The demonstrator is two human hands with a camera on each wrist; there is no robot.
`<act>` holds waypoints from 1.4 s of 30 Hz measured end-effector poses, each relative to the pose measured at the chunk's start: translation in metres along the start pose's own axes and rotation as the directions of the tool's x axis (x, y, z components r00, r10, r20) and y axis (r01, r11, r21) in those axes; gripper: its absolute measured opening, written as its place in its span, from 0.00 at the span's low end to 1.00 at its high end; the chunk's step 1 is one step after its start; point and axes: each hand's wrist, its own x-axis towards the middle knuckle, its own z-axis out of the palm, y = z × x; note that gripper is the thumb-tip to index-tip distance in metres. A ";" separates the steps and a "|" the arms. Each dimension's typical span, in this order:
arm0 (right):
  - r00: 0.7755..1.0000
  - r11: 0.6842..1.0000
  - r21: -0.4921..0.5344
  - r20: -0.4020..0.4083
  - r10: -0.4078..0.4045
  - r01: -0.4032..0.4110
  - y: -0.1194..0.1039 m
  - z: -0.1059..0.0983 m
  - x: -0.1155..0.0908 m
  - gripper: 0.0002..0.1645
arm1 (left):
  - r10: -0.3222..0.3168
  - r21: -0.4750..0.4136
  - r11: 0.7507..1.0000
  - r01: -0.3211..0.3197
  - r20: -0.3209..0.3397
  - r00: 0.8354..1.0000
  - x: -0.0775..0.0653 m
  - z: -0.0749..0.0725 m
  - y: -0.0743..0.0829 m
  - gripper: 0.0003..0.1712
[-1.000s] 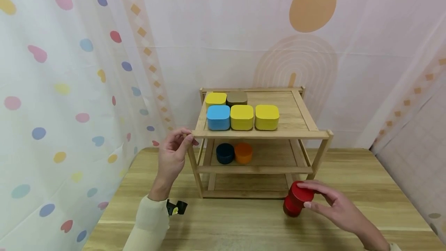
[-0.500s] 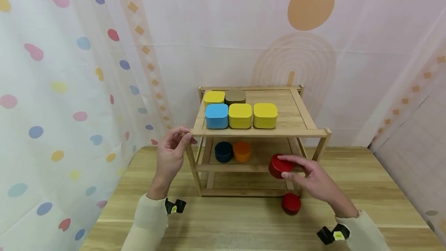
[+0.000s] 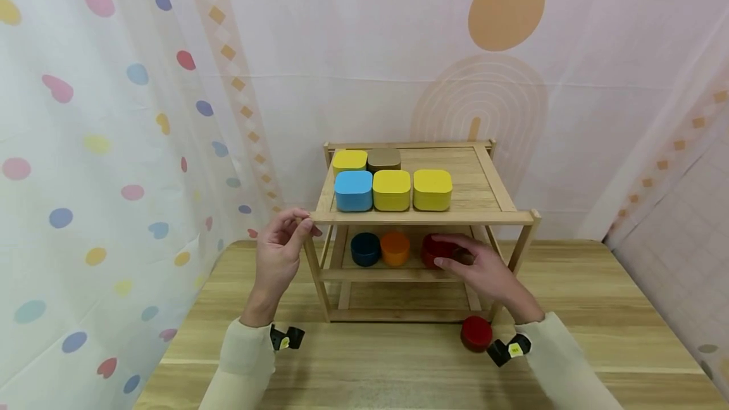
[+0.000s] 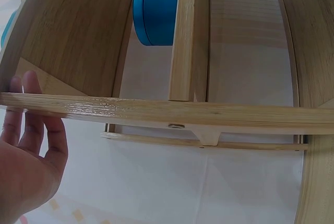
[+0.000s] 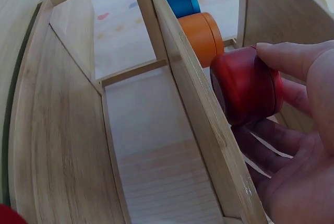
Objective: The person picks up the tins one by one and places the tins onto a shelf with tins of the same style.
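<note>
My right hand [image 3: 478, 271] grips a round red tin [image 5: 245, 85] between thumb and fingers, at the middle shelf of a wooden rack [image 3: 421, 217]. On that shelf, left of the held tin, a dark blue round tin [image 3: 366, 249] and an orange round tin [image 3: 395, 248] sit side by side. A second red tin [image 3: 476, 333] stands on the table before the rack's right front leg. My left hand [image 3: 280, 245] holds the rack's upper left front corner, its fingers around the wooden bar in the left wrist view.
Square-cornered tins stand on the top shelf: a blue one [image 3: 354, 191], a brown one [image 3: 384, 158] and several yellow ones [image 3: 432, 190]. The bottom shelf [image 3: 410, 299] lies low over the wooden table [image 3: 353, 366]. A patterned curtain [image 3: 364, 49] hangs behind.
My right hand has lifted one red tin off the other and carried it up and left to the middle shelf. The other red tin stays on the table; my left hand keeps its place.
</note>
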 end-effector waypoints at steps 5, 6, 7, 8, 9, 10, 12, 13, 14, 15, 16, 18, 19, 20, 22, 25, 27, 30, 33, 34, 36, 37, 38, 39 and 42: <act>1.000 1.000 -0.004 -0.015 0.016 -0.016 0.001 0.004 0.006 0.24 | 0.001 0.001 1.000 -0.001 -0.001 1.000 0.000 0.001 0.000 0.10; 1.000 1.000 -0.001 -0.015 0.008 -0.008 0.001 0.005 0.007 0.24 | 0.002 0.001 1.000 -0.002 0.001 1.000 0.000 0.001 0.000 0.09; 1.000 1.000 0.003 -0.015 0.005 -0.005 0.001 0.005 0.007 0.24 | 0.002 0.003 1.000 -0.002 0.002 1.000 0.000 0.001 -0.001 0.08; 1.000 1.000 0.002 -0.016 0.004 -0.004 0.001 0.005 0.008 0.24 | 0.002 0.004 1.000 -0.002 0.000 1.000 0.000 0.001 0.000 0.07; 1.000 1.000 0.000 -0.017 0.006 -0.006 0.001 0.006 0.008 0.24 | 0.005 0.001 1.000 -0.005 0.002 1.000 0.000 0.001 -0.001 0.07; 1.000 1.000 -0.004 -0.018 0.009 -0.009 0.001 0.006 0.008 0.24 | 0.005 0.004 1.000 -0.005 0.000 1.000 0.000 0.001 -0.001 0.07; 1.000 1.000 -0.011 -0.023 0.012 -0.012 0.000 0.007 0.009 0.24 | 0.005 0.010 1.000 -0.005 -0.004 1.000 0.000 0.000 0.000 0.06; 1.000 1.000 -0.012 -0.025 0.012 -0.012 0.000 0.007 0.010 0.24 | 0.003 0.011 1.000 -0.003 -0.008 1.000 0.000 0.000 0.000 0.06; 1.000 1.000 -0.009 -0.027 0.010 -0.010 0.000 0.007 0.010 0.24 | 0.001 0.007 1.000 -0.001 -0.009 1.000 0.000 0.000 0.000 0.07; 1.000 1.000 -0.004 -0.027 0.007 -0.007 0.000 0.008 0.011 0.24 | -0.002 0.006 1.000 0.002 -0.008 1.000 0.000 0.000 0.000 0.07; 1.000 1.000 0.002 -0.026 0.003 -0.003 0.000 0.008 0.011 0.24 | -0.005 0.010 1.000 0.005 -0.008 1.000 0.000 0.000 0.000 0.08; 1.000 1.000 0.015 -0.021 -0.011 0.011 0.001 0.009 0.012 0.23 | -0.008 0.008 1.000 0.008 -0.004 1.000 0.000 0.000 0.000 0.09; 1.000 1.000 0.020 -0.017 -0.016 0.017 0.001 0.010 0.013 0.23 | -0.007 0.005 1.000 0.007 -0.003 1.000 0.000 0.000 0.000 0.09; 1.000 1.000 0.023 -0.013 -0.021 0.022 0.001 0.010 0.013 0.24 | -0.006 0.004 1.000 0.006 -0.002 1.000 0.000 0.000 0.000 0.10; 1.000 0.999 0.020 -0.005 -0.026 0.026 0.001 0.011 0.014 0.23 | -0.001 -0.001 1.000 0.001 0.001 1.000 0.000 0.000 0.000 0.10; 1.000 1.000 0.013 0.001 -0.022 0.022 0.001 0.012 0.014 0.24 | 0.009 -0.006 1.000 -0.009 0.003 1.000 0.000 0.000 0.000 0.09; 1.000 1.000 0.009 0.004 -0.017 0.017 0.001 0.013 0.014 0.24 | 0.012 -0.005 1.000 -0.012 0.006 1.000 0.000 0.000 -0.001 0.09; 1.000 1.000 0.009 0.007 -0.015 0.015 0.001 0.013 0.014 0.24 | 0.012 -0.005 1.000 -0.012 0.006 1.000 0.000 0.000 0.000 0.09; 1.000 1.000 0.002 0.011 -0.017 0.017 0.002 0.014 0.015 0.24 | 0.007 -0.002 1.000 -0.007 0.002 1.000 0.000 0.000 0.001 0.09; 1.000 1.000 0.001 0.012 -0.017 0.017 0.002 0.014 0.015 0.24 | 0.005 0.000 1.000 -0.005 0.001 1.000 0.000 0.000 0.001 0.09; 1.000 1.000 -0.004 0.012 -0.019 0.019 0.002 0.013 0.015 0.24 | 0.003 0.009 1.000 -0.003 -0.002 1.000 0.000 0.000 0.001 0.10; 1.000 1.000 -0.007 0.013 -0.020 0.020 0.002 0.013 0.015 0.24 | 0.002 0.007 1.000 -0.002 -0.001 1.000 0.000 0.000 0.001 0.10; 1.000 1.000 -0.007 0.014 -0.022 0.022 0.002 0.012 0.015 0.24 | 0.000 0.004 1.000 0.000 0.000 1.000 0.001 0.000 0.000 0.10; 1.000 1.000 -0.010 0.016 -0.023 0.023 0.002 0.012 0.015 0.24 | 0.000 0.004 1.000 0.000 0.001 1.000 0.001 0.000 0.000 0.10; 1.000 1.000 -0.013 0.016 -0.026 0.026 0.001 0.010 0.014 0.24 | 0.000 0.006 1.000 0.000 0.004 1.000 0.001 0.000 0.000 0.10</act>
